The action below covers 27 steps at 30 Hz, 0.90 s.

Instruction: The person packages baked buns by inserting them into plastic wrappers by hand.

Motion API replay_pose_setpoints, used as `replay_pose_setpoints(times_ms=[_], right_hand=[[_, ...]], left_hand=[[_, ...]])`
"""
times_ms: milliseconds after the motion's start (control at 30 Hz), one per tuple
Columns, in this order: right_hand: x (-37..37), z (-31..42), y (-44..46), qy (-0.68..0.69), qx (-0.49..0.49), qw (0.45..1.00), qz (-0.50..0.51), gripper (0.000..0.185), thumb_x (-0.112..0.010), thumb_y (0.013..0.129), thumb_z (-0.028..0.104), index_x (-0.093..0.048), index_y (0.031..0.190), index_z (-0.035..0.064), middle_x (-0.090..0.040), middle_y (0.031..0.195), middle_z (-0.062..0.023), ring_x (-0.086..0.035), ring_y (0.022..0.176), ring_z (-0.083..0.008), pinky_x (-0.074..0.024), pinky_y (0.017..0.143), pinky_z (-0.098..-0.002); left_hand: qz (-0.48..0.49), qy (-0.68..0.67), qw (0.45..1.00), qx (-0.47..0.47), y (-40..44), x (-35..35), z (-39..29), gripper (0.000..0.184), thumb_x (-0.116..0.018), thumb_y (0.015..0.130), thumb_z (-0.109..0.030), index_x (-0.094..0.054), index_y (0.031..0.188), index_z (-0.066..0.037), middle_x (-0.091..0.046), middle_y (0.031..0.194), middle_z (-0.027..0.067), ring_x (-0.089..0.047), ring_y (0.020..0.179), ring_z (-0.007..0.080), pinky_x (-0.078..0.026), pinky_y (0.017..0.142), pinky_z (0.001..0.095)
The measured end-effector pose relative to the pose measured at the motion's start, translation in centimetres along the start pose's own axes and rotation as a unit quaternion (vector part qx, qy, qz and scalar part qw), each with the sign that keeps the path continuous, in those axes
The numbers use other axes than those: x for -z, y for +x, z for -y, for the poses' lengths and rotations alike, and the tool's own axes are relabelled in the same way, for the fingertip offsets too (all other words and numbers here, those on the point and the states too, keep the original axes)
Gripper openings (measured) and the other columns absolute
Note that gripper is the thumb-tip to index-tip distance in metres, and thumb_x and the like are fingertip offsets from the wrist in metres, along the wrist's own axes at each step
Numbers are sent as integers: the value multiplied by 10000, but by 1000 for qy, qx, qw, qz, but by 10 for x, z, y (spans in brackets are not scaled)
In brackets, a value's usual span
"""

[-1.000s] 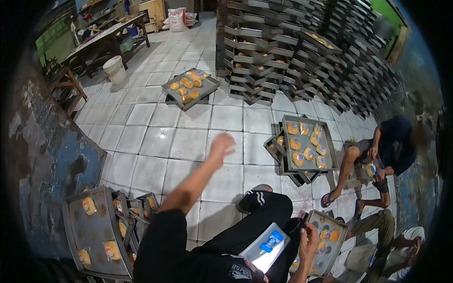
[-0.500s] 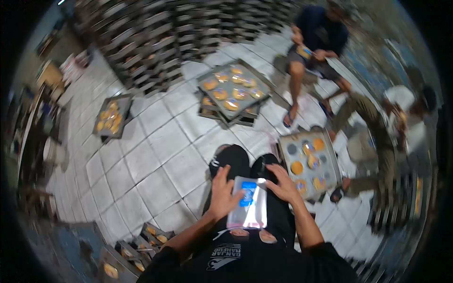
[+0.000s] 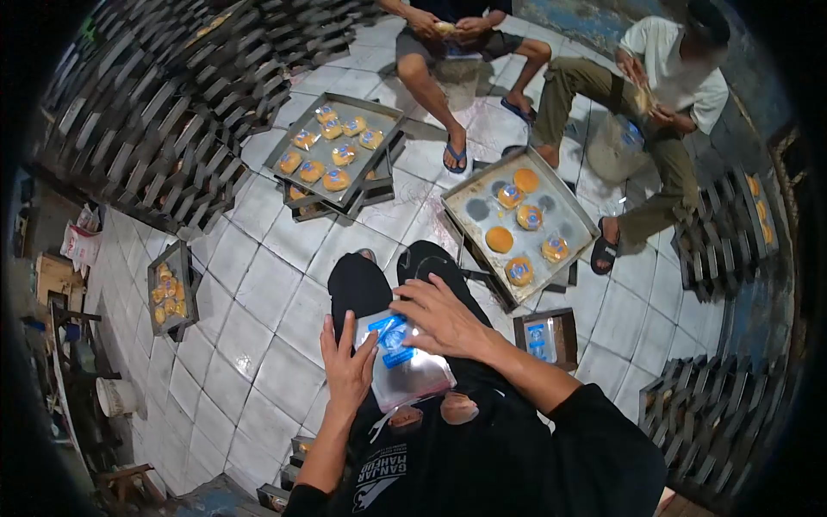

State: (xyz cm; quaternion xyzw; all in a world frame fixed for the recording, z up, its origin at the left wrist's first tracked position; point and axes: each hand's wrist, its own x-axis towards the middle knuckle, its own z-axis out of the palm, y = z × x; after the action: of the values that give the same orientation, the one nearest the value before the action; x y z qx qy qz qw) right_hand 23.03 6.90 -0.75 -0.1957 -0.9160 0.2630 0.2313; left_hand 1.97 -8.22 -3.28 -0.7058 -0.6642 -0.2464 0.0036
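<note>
A stack of clear plastic bags [image 3: 413, 379] printed in blue lies across my lap. My left hand [image 3: 349, 370] rests at its left edge, fingers spread and the thumb on the blue print. Over the upper right part lies my right hand [image 3: 448, 319], its fingers stretched out flat and reaching the print. To the right of my knees, a metal tray [image 3: 482, 202] carries round buns, some bare like the orange bun [image 3: 499, 239], others wrapped like the bun [image 3: 519, 271] near its front corner.
Stacked trays with wrapped buns [image 3: 336, 178] stand ahead. A smaller tray [image 3: 191, 297] is at left. A box [image 3: 564, 340] holding blue-printed bags sits at right. Two people sit opposite, one in a white shirt [image 3: 689, 77], both handling buns. Tall tray stacks [image 3: 155, 112] line the far left.
My view has turned to the right. My right hand has come in from the bags' right side and now lies over the print; my left hand has slid to the left edge.
</note>
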Motion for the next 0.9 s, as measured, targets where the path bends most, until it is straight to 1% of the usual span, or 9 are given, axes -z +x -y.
replay_pose_setpoints(times_ms=[100,167,300,400,467,533,600,733,900], right_hand=[[7,5,-13,-14,22,998,56,298,-724,784,97,-652,1073,89,-617,1053,-65,-611,1081,-283,-308,1157,-574],[14,7,-19,93,3,995,-25,229,-737,738,55,-674,956,82,-609,943,-57,-641,929,-265,-498,969,-429],[41,-37,-13,271,-28,962,7,149,-730,842,85,-682,980,60,-669,912,-104,-688,864,-249,-559,721,-318],[18,-139,-27,614,-303,729,17,176,-681,918,147,-697,1032,13,-718,954,-154,-708,865,-260,-546,761,-329],[-7,-215,-48,165,-414,892,-73,266,-667,931,217,-690,1079,-3,-714,913,-161,-707,866,-252,-540,778,-358],[4,-244,-44,80,-403,911,-28,348,-679,936,294,-674,1100,-12,-699,878,-136,-681,824,-207,-529,758,-365],[20,-213,-17,439,-422,775,-172,284,-667,957,226,-647,1139,9,-671,823,-45,-609,754,-127,-483,693,-242],[47,-105,23,457,-256,852,-12,693,-864,793,281,-504,1318,7,-650,1087,-135,-685,972,-186,-572,807,-311],[29,-52,17,421,-203,884,-8,291,-711,928,162,-564,1122,1,-678,922,-145,-709,851,-241,-552,736,-343]], left_hand=[[-82,-32,993,-73,-5,2,-5,382,-730,850,-54,-720,1226,-123,-431,1538,197,-427,1394,405,-414,1072,501],[24,-346,921,179,3,14,-24,340,-719,874,-46,-726,1211,-90,-525,1453,180,-519,1305,304,-457,1026,417],[237,-450,812,288,11,20,-4,127,-689,917,-42,-714,1020,28,-704,933,86,-664,848,132,-536,762,281],[149,-542,733,382,41,17,-13,136,-664,950,-92,-660,896,32,-705,819,116,-668,696,149,-554,632,312],[92,-550,714,423,57,17,-9,173,-653,968,-127,-662,931,42,-708,827,126,-682,699,176,-564,646,331],[76,-532,729,424,73,17,-18,250,-606,1006,-178,-643,989,69,-703,830,148,-688,701,203,-561,676,334],[61,-501,739,446,80,16,-28,273,-577,1025,-194,-639,1003,70,-697,823,152,-680,698,208,-556,686,339],[13,-519,759,393,80,9,-39,265,-590,1024,-213,-622,1044,50,-673,815,135,-647,671,190,-533,624,311],[-11,-464,769,440,87,7,-56,215,-614,1012,-185,-646,992,27,-655,768,76,-603,648,122,-495,618,261]])
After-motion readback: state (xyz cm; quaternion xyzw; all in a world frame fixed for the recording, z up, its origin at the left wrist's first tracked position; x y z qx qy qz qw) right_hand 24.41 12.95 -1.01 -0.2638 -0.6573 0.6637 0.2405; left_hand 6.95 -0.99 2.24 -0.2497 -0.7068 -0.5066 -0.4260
